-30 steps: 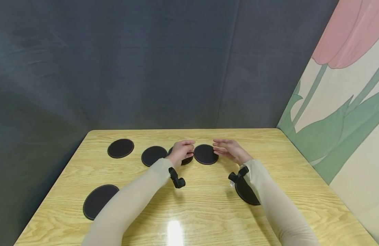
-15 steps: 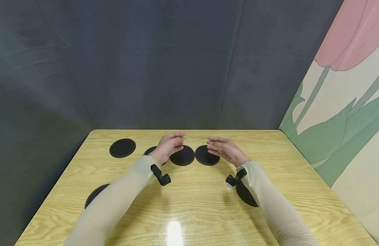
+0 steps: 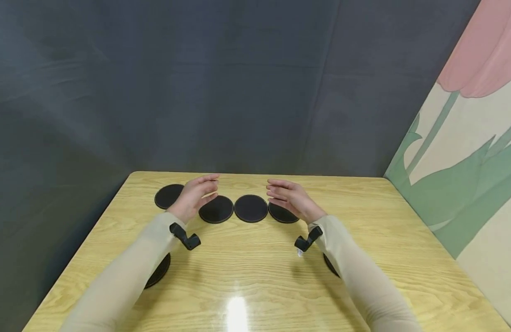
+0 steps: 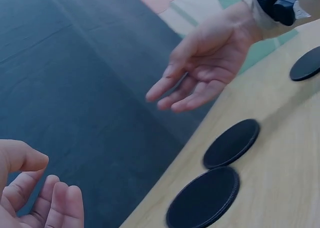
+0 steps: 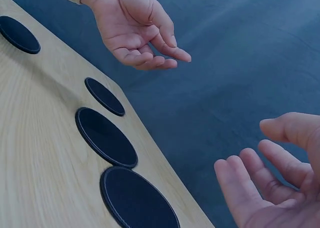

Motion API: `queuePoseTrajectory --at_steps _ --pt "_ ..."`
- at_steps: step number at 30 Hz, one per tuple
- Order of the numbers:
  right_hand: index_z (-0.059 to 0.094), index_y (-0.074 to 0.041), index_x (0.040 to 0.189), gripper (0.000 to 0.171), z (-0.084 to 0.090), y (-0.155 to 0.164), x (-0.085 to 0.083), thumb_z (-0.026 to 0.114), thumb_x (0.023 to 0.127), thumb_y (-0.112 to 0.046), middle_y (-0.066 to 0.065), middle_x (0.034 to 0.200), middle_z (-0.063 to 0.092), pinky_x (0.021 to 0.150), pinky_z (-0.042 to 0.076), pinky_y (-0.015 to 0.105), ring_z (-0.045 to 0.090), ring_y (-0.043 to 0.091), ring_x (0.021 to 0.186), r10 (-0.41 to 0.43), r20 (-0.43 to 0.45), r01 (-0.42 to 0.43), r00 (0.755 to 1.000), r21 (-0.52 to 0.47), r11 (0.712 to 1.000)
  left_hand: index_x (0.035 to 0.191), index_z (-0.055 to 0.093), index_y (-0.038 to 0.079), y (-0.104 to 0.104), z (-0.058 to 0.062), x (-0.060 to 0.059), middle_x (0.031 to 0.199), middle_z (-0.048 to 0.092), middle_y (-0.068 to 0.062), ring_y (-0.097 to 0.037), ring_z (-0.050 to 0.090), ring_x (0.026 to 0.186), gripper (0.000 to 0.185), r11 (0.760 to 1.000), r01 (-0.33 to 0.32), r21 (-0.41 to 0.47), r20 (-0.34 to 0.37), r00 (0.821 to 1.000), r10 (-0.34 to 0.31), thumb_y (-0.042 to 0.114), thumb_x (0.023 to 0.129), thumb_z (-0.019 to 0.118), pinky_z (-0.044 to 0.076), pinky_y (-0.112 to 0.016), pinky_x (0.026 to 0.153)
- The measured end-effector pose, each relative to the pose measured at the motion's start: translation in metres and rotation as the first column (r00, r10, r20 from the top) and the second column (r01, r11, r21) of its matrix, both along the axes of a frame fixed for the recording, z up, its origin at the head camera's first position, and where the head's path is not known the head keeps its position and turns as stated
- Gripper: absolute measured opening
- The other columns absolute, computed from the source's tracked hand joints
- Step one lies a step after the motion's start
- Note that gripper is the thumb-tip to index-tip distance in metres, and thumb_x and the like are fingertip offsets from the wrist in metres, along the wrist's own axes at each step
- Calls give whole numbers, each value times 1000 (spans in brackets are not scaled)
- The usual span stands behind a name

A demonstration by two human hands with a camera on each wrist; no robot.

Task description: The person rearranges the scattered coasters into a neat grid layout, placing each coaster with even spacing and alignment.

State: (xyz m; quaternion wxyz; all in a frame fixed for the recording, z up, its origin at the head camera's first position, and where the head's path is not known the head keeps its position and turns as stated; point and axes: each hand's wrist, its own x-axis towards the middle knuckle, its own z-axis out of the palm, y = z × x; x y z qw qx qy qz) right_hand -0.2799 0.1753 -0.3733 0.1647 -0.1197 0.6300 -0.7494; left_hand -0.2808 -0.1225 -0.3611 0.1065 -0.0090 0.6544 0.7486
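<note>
My left hand (image 3: 194,197) hovers above the table near the far-left black round coaster (image 3: 166,196), covering part of it. Its fingers are relaxed, loosely bent and hold nothing. Facing it, my right hand (image 3: 294,199) hangs in the air with loosely extended fingers, partly hiding a coaster (image 3: 283,215) behind it. Between the hands two more coasters lie flat, a left one (image 3: 216,210) and a middle one (image 3: 251,208). In the left wrist view, the right palm (image 4: 215,68) is bare; the right wrist view shows the left palm (image 5: 127,25) bare too.
A coaster (image 3: 159,273) lies under the left forearm, and another (image 3: 330,264) is mostly covered by the right sleeve. The wood-grain table (image 3: 247,258) ends at a dark curtain (image 3: 239,92). On the right stands a tulip-patterned panel (image 3: 467,175).
My left hand has moved left from over the middle coaster, widening the gap between the hands. My right hand has shifted slightly left. The head view has turned a little; the coasters stay in place.
</note>
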Motion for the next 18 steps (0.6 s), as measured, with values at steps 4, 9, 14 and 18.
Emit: queuePoseTrajectory --at_steps 4,9,14,18 --pt "33 8 146 49 -1 -19 -3 47 100 -2 8 125 54 104 47 38 63 12 104 23 -10 -23 1000 -3 1000 142 47 11 -29 1 3 123 50 2 -14 51 106 44 998 -40 50 21 999 39 11 98 54 48 -26 98" --pt "36 7 144 48 -2 -41 -7 48 100 -2 16 134 49 103 48 38 60 16 108 54 5 -54 999 -14 998 137 51 16 -57 5 7 113 54 8 -8 54 95 39 990 -97 103 48 995 92 12 99 55 51 -18 88" --pt "37 5 145 47 -3 -62 -11 49 100 -3 21 140 45 105 47 39 61 16 109 73 19 -72 997 -29 997 145 43 14 -81 8 11 112 54 10 -5 57 93 47 989 -111 103 47 993 106 12 99 54 52 -16 86" --pt "38 4 145 47 -5 -79 -15 49 100 -5 21 140 46 107 45 41 61 15 108 88 20 -87 996 -28 996 150 36 13 -95 9 13 114 53 11 -5 58 94 54 983 -133 130 63 990 126 12 99 55 53 -15 85"
